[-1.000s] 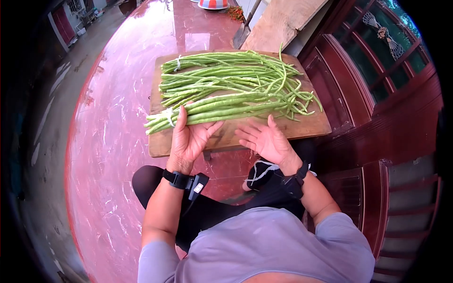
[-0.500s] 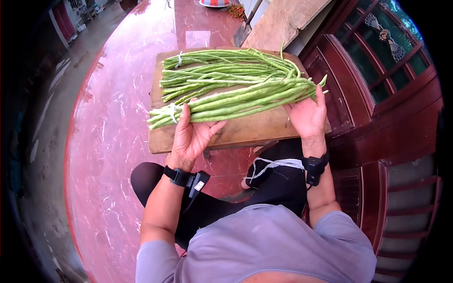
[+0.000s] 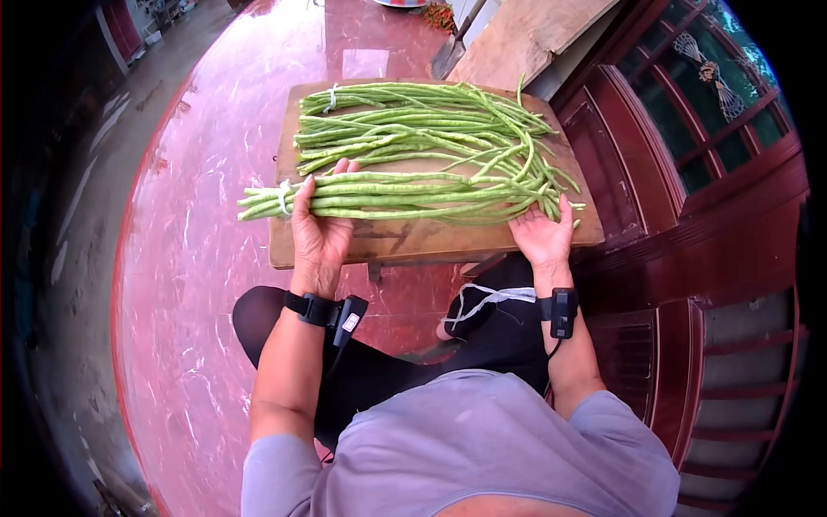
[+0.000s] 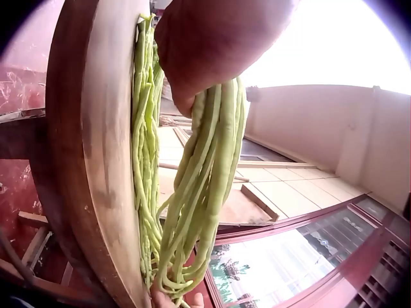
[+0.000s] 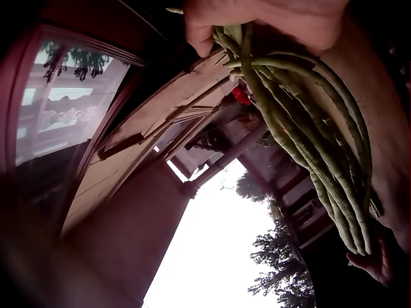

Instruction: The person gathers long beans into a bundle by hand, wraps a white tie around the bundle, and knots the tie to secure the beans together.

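The left hand (image 3: 320, 241) grips the tied bundle of long beans (image 3: 388, 189) beside its white band (image 3: 284, 196), thumb in front; the right hand (image 3: 544, 241) is wide and palm up, cradling the thin, drooping ends. The bundle lies along the near side of the wooden worktop (image 3: 413, 245), its banded end jutting past the left edge. To handle it well, I'd keep both ends supported and level, gripping firmly by the band without squeezing (fresh beans probably snap easily), and ease the loose tips clear of the other beans (image 3: 379, 133) just beyond. Farther off, a plank (image 3: 517, 43) leans near the dark red door (image 3: 600, 142).
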Action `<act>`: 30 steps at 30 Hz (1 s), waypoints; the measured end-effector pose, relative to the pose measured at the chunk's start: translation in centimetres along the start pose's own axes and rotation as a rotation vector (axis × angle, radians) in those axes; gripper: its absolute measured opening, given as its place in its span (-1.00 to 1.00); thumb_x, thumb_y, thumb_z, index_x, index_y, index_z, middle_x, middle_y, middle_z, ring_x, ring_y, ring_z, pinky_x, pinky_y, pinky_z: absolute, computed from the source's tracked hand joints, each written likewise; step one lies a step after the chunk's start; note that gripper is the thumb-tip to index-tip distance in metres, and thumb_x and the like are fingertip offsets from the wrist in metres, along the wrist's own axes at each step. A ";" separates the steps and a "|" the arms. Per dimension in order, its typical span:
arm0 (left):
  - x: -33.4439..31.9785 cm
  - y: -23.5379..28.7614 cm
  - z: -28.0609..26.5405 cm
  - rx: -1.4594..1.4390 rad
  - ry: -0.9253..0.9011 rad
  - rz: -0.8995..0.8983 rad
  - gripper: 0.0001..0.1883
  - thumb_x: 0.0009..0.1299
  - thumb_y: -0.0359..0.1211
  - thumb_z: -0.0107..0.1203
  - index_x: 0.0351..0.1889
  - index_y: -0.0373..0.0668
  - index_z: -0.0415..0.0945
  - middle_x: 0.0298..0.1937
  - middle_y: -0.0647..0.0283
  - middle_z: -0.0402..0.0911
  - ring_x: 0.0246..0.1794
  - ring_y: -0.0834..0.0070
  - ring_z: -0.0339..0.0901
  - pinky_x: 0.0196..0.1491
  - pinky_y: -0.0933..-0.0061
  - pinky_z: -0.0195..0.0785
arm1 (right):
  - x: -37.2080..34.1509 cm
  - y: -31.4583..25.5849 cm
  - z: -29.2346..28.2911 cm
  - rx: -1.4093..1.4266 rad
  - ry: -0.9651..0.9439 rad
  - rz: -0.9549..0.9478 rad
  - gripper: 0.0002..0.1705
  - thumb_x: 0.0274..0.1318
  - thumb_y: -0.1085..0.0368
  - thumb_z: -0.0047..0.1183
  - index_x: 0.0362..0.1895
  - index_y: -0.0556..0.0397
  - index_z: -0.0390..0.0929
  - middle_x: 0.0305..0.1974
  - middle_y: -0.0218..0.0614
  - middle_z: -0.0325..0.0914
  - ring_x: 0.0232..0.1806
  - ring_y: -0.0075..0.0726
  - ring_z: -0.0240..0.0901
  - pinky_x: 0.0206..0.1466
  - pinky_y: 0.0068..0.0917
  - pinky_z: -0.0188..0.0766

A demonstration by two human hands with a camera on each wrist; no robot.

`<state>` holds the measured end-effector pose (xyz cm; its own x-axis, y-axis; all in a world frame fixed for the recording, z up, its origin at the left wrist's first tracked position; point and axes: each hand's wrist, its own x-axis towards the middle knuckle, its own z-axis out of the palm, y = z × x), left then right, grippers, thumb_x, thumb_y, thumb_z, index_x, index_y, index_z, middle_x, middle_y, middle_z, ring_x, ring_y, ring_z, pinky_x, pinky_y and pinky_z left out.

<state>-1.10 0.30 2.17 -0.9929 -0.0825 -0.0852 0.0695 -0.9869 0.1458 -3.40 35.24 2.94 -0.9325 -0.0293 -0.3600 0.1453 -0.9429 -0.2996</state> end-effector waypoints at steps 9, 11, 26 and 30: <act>0.6 2.2 -1.7 0.021 0.178 0.071 -0.85 0.33 -0.41 0.15 -0.22 -0.28 0.52 -0.23 0.14 0.64 -0.10 0.23 0.59 0.17 0.15 0.47 | -0.5 -4.8 -0.1 -0.232 -0.078 -0.090 -0.43 0.21 -0.03 0.05 0.09 0.18 0.42 0.09 0.01 0.48 0.21 0.05 0.39 0.30 0.09 0.31; 0.5 2.0 -1.8 0.070 0.243 0.096 -0.87 0.30 -0.44 0.14 -0.24 -0.28 0.51 -0.28 0.17 0.62 -0.21 0.30 0.58 0.08 0.25 0.50 | -0.2 -5.7 0.3 -0.330 -0.139 -0.094 -0.46 0.24 0.00 0.02 0.13 0.14 0.42 0.16 0.01 0.45 0.25 0.05 0.36 0.33 0.08 0.28; -0.9 1.4 -0.6 0.057 0.163 0.061 -0.83 0.30 -0.35 0.14 -0.28 -0.26 0.48 -0.31 0.17 0.60 -0.13 0.21 0.58 0.27 -0.03 0.36 | -3.5 -4.1 9.6 -2.399 -0.059 -0.267 -0.54 0.22 -0.04 0.03 -0.51 0.07 0.62 -0.63 -0.36 0.58 -0.56 -0.39 0.54 -0.41 -0.39 0.38; -2.0 0.9 0.2 0.093 0.201 0.067 -0.83 0.27 -0.32 0.13 -0.32 -0.22 0.47 -0.35 0.20 0.56 -0.24 0.27 0.55 0.12 0.06 0.44 | -1.5 4.7 12.8 -2.283 -0.700 -0.522 -0.71 0.18 0.10 0.12 -0.28 0.08 0.59 -0.39 -0.26 0.59 -0.38 -0.30 0.52 -0.29 -0.34 0.41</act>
<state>0.91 -0.44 2.66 -0.9467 -0.1821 -0.2658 0.1158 -0.9621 0.2469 -5.57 26.62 13.35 -0.8508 -0.5170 0.0946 -0.4964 0.7314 -0.4676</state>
